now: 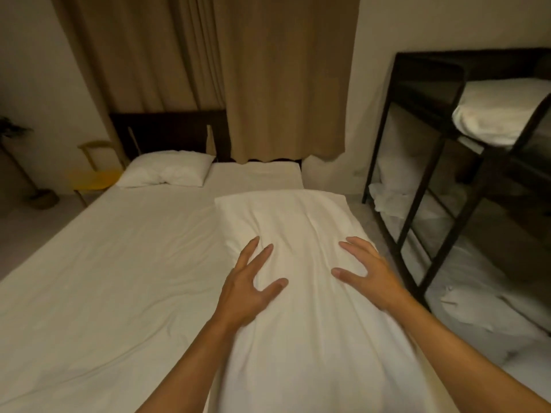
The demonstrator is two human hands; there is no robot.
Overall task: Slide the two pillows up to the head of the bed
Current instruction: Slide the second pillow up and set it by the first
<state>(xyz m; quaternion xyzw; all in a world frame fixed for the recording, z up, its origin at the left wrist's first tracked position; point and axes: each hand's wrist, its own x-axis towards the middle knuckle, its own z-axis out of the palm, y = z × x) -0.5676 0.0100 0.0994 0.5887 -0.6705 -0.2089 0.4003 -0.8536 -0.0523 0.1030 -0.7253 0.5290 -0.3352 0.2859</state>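
One white pillow [167,172] lies at the far left of the bed, against the dark headboard [167,132]. A second, long white pillow [298,222] lies on the right side of the white bed [104,263], its far edge short of the head end. My left hand [250,284] and my right hand [366,272] rest flat on this pillow's near half, fingers spread, pressing into the cloth. Neither hand grips anything.
Tan curtains [268,79] hang behind the headboard. A black metal rack [447,174] with folded white linen stands right of the bed, with white bedding on the floor [477,308] beside it. A yellow chair [95,174] and a potted plant stand at the far left.
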